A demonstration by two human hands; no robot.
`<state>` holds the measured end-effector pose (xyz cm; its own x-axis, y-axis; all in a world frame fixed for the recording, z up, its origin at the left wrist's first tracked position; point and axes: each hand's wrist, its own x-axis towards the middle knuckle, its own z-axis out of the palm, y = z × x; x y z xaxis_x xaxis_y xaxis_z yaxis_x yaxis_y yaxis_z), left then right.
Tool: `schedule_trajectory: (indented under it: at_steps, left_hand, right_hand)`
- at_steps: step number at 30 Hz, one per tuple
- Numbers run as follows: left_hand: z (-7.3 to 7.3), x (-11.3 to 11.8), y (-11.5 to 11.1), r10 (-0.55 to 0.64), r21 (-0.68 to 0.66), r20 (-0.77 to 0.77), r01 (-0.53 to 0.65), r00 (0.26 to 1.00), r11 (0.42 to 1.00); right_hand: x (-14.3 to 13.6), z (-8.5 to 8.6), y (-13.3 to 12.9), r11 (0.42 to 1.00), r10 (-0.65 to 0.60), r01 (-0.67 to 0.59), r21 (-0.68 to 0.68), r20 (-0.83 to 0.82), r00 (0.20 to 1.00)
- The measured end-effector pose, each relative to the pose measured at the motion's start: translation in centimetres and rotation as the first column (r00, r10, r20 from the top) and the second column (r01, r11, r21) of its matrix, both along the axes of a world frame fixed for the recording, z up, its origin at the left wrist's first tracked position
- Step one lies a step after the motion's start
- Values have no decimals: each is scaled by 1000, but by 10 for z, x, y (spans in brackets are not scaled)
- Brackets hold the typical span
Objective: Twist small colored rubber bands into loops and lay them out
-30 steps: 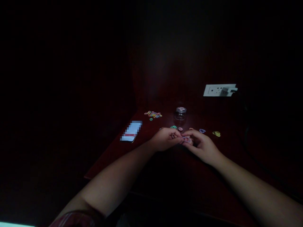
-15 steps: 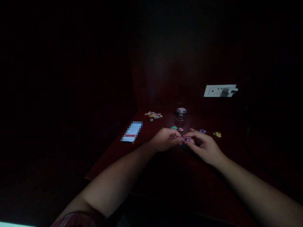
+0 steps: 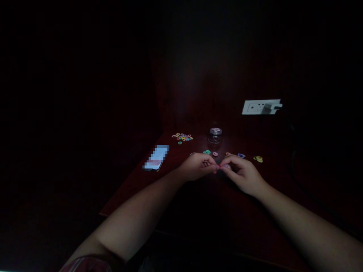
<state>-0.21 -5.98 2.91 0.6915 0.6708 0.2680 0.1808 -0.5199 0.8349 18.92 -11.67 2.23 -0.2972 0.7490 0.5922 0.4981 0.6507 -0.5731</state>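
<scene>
My left hand [image 3: 197, 166] and my right hand [image 3: 244, 173] meet fingertip to fingertip above the table, both closed in a pinch. A small purple hair tie [image 3: 226, 166] shows partly among my right fingers; most of it is hidden, and my left fingertips press at its near side. Just beyond my hands lie green hair ties [image 3: 207, 152], a pink hair tie [image 3: 215, 154], an orange hair tie [image 3: 227, 153] partly covered by my right hand, purple hair ties [image 3: 241, 155] and yellow hair ties [image 3: 258, 159].
A loose pile of mixed-colour hair ties [image 3: 184, 137] lies at the back left of the dark red table [image 3: 136, 189]. Right of it stands a clear lidded jar [image 3: 215, 136]. A phone [image 3: 157, 158] rests near the left edge. A wall socket [image 3: 259, 107] holds a plug.
The purple hair tie, seen as a loop between both hands before, is now mostly covered by my fingers. My fingertips have come closer together. The view has shifted slightly.
</scene>
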Motion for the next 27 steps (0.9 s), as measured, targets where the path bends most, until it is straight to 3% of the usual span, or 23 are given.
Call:
schedule_trajectory:
  at_steps: [10,18,27]
  left_hand:
    - [2,-1,0,-5,46,-51,8,999,999]
    - [0,-1,2,-17,23,-14,17,1000,1000]
    - [-2,-1,2,29,98,32,-32,999,995]
  right_hand:
    - [5,3,3,996,-84,83,22,68,994]
    - [2,0,4,993,-15,18,-115,21,1000]
    - [5,-2,4,993,-25,29,-118,37,999]
